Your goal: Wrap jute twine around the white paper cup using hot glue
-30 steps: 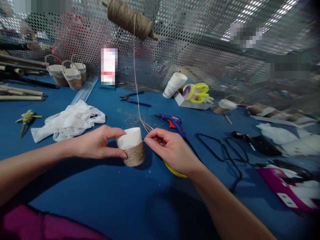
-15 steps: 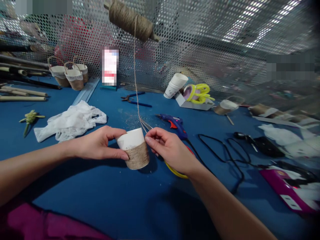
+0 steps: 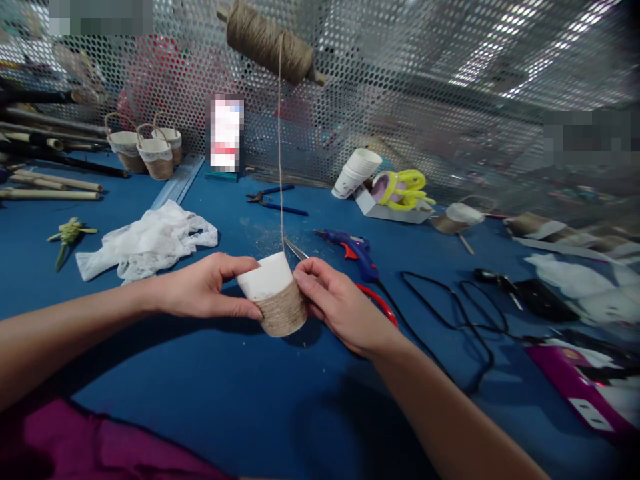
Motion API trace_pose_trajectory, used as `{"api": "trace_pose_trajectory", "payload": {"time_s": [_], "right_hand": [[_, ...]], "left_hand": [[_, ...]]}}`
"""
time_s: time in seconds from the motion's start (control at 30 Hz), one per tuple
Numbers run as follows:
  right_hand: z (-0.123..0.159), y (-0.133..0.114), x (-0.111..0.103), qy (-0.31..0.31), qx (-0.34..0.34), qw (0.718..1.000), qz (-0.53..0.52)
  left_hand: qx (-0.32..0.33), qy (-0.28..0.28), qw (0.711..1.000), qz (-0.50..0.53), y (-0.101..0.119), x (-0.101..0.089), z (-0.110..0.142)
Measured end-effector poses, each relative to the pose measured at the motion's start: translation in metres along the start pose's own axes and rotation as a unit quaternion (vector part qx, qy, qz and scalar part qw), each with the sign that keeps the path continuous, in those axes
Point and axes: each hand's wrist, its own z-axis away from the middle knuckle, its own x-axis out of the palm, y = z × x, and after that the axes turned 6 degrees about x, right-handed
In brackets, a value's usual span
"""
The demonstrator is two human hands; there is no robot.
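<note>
My left hand (image 3: pixel 207 290) grips a small white paper cup (image 3: pixel 264 277), thumb on its near side and fingers over the top. The cup's lower half is wound with brown twine (image 3: pixel 284 310), and it is tilted and lifted just off the blue table (image 3: pixel 210 393). My right hand (image 3: pixel 340 303) pinches the twine against the cup's right side. A strand of twine (image 3: pixel 280 167) runs straight up from the cup to a twine spool (image 3: pixel 270 43) hanging above. Scissors with red handles (image 3: pixel 373 297) lie partly hidden under my right hand.
A blue glue gun (image 3: pixel 353 245) with a black cord (image 3: pixel 450 307) lies right of the cup. White lace fabric (image 3: pixel 147 241), pliers (image 3: pixel 273 199), stacked cups (image 3: pixel 356 172), finished little baskets (image 3: pixel 147 150), bamboo sticks (image 3: pixel 50 183) and a perforated metal screen (image 3: pixel 425 87) surround the work area.
Both hands and the cup shifted slightly right. The cup tilted further, and my right hand closed in against its side. The red scissor handle came into view.
</note>
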Motion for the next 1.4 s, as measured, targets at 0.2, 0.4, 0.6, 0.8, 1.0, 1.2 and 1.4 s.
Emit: {"api": "trace_pose_trajectory", "payload": {"time_s": [0.2,0.4,0.6,0.8,1.0,1.2,1.4], "right_hand": [[-0.001,-0.001,0.004,0.025,-0.021,0.998,0.058],[0.001,-0.003,0.011,0.059,-0.045,0.992,0.107],[0.003,0.004,0.021,0.113,-0.075,0.974,0.182],[0.003,0.001,0.017,0.089,-0.071,0.975,0.191],[0.002,-0.003,0.014,0.08,-0.059,0.984,0.151],[0.002,0.0,0.019,0.064,-0.046,0.991,0.109],[0.001,0.003,0.02,0.064,-0.082,0.988,0.112]], "left_hand": [[-0.015,-0.003,0.996,-0.086,0.003,0.0,-0.001],[-0.063,-0.015,0.996,-0.064,0.007,0.003,-0.002],[-0.149,0.029,0.988,0.011,0.005,0.016,-0.004],[-0.16,0.051,0.985,0.029,0.0,0.022,-0.004],[-0.148,0.022,0.986,0.075,-0.001,0.019,-0.003],[-0.127,0.018,0.989,0.073,0.002,0.02,-0.003],[-0.097,0.034,0.994,0.039,0.0,0.02,-0.004]]}}
